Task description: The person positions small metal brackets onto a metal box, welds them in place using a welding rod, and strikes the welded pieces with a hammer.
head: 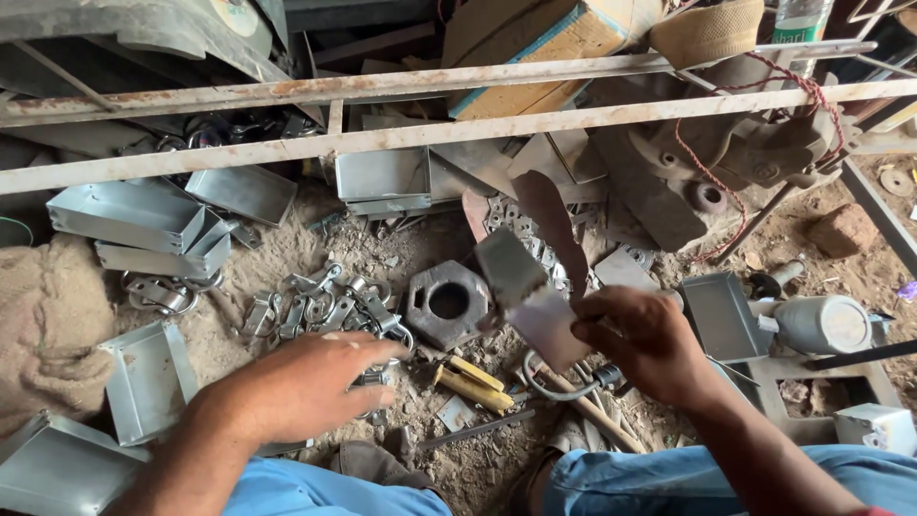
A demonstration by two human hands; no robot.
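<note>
Two hands over a littered dirt floor, one holding a bent metal piece.

The right hand (645,341), right of centre, pinches a bent sheet-metal piece (530,296) that rises toward the frame's middle. The left hand (301,382), lower left of centre, hovers palm down with fingers loosely open, holding nothing, just over a heap of clamps (325,308). A hexagonal block (447,303) lies between the hands; metal trays (143,225) sit at the left.
</note>
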